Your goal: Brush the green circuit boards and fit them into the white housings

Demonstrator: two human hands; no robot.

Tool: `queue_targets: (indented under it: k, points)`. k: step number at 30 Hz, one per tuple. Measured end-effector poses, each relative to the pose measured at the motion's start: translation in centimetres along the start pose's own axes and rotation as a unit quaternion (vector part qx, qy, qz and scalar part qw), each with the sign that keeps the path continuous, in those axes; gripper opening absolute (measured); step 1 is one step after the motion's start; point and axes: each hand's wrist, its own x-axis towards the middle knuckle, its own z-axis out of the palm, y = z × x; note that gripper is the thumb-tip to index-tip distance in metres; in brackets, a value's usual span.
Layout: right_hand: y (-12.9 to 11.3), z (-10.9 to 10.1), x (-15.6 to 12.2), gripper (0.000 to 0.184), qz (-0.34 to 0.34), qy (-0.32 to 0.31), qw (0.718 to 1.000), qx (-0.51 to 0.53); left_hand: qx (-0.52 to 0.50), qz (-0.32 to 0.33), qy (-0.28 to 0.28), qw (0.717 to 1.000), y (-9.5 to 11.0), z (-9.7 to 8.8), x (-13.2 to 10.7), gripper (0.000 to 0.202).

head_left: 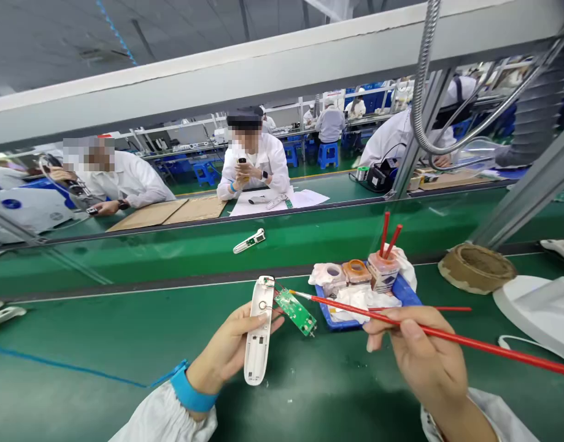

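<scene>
**Left hand** (226, 350): you grip a white plastic housing (259, 328) upright, thumb pressed across its inner face, fingers behind it.
**Right hand** (424, 350): your thumb and fingers pinch a red-handled brush (378, 317) pen-style, its handle running out past your hand.
**Brush tip** (294, 294): pale, just beside the upper end of the circuit board.
**Circuit board** (295, 312): green, between your hands, just beside the top of the housing; what supports it cannot be told.
**Tray** (323, 311): blue, beyond your right hand, holding a white cloth (355, 299) and small pots (341, 274).
**Cup** (383, 271): on the tray, with two red sticks (385, 233) upright in it.
**Far belt**: a white plastic part (249, 240) lies on green matting (171, 236).
**Opposite**: co-workers (254, 166) in white coats sit at a bench.
</scene>
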Motion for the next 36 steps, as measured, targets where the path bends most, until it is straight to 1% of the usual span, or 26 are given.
queue_targets:
  k: [3,5,7,9,12,14,16,20,25,28,33,36]
  points:
    - [-0.5,0.6,-0.2,0.017,0.002,-0.028,1.0,0.0,-0.007,-0.011,0.01,1.0,-0.5,0.9,-1.2,0.018]
    - [-0.7,0.7,-0.5,0.018,0.004,-0.042,0.999,-0.008,0.018,-0.007,0.016,1.0,-0.8,1.3,-1.6,0.014]
    - [-1.0,0.6,-1.0,0.019,0.0,-0.051,0.998,-0.036,0.057,0.002,0.017,0.998,-1.0,1.7,-1.8,0.015]
    - [-1.3,0.2,-1.5,0.02,-0.018,-0.061,0.994,-0.088,0.099,0.015,0.014,0.995,-1.2,1.8,-2.0,0.017]
    - [-2.1,-0.5,-2.0,0.023,-0.068,-0.089,0.979,-0.17,0.154,0.026,0.008,0.988,-1.4,1.9,-2.3,0.021]
    - [-2.7,-0.7,-2.2,0.028,-0.095,-0.112,0.97,-0.192,0.174,0.027,-0.004,0.984,-1.4,1.9,-2.5,0.022]
    - [-3.2,-0.8,-2.3,0.032,-0.103,-0.123,0.969,-0.189,0.176,0.031,-0.016,0.984,-1.3,2.0,-2.7,0.02]
    - [-3.9,-0.7,-2.7,0.032,-0.101,-0.114,0.973,-0.175,0.169,0.033,-0.023,0.985,-1.1,2.2,-3.1,0.017]
    - [-4.4,-1.1,-3.9,0.029,-0.057,-0.089,0.979,-0.174,0.176,0.026,-0.013,0.984,-1.0,2.3,-3.6,0.019]
    - [-4.5,-1.3,-4.4,0.03,-0.046,-0.083,0.98,-0.176,0.171,0.022,-0.016,0.985,-1.0,2.4,-3.8,0.018]
    - [-4.4,-1.1,-4.0,0.028,-0.063,-0.072,0.977,-0.193,0.161,0.019,-0.01,0.987,-1.2,2.5,-3.9,0.019]
    - [-3.7,-1.1,-3.3,0.023,-0.081,-0.069,0.97,-0.219,0.157,0.026,-0.008,0.987,-1.0,2.4,-4.1,0.02]
